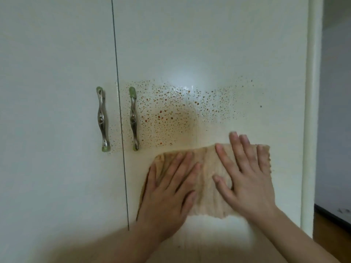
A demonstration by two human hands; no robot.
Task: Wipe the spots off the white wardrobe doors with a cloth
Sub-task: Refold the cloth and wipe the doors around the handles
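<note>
Pressing the limp cloth [206,168] flat-fingered, left hand [167,190] and right hand [245,179] grip nothing; it probably bunches unless pinned centrally.

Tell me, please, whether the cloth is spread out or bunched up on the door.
Spread out: the cloth lies flat against the right door, pressed by the left hand and right hand with straight fingers.

Right wardrobe door [209,44]: smooth, glossy white, bright glare mid-panel; orange-brown spots [167,114] speckled across the sheen. Handles [102,118]: shiny silvery metal, translucent green ends. Cloth [205,196]: beige, ribbed, matt fabric. Far right, floor [326,236]: brown, wood-look.
</note>
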